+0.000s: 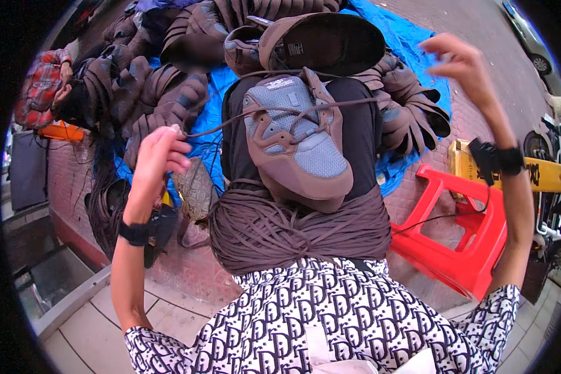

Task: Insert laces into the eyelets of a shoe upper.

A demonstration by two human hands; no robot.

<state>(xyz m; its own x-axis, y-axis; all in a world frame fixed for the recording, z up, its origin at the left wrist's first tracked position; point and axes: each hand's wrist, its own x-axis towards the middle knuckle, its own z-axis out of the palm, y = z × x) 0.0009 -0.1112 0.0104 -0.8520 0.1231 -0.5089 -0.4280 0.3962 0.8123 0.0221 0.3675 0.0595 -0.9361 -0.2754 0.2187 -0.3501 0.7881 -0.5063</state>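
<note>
A brown and grey-blue shoe upper (321,156) lies across my dark-trousered knees, its toe toward me. A thin brown shoelace (230,121) runs through its eyelets and stretches out to both sides. At the left, my left hand (162,153) is closed, pinching the lace's left end. My right hand (458,62) is raised at the upper right, fingers apart and slightly blurred, with nothing visible in it. The lace's other end stops short of it, near the shoe. On my lap, nearer my body, rests a thick bundle of brown laces (299,227).
Another shoe upper (324,43) lies beyond my knees. Stacks of similar uppers (174,106) cover a blue tarp (411,37). To my right stands a red plastic stool (461,243), near a yellow barrier (545,174). Far left is a person in a checked shirt (40,93).
</note>
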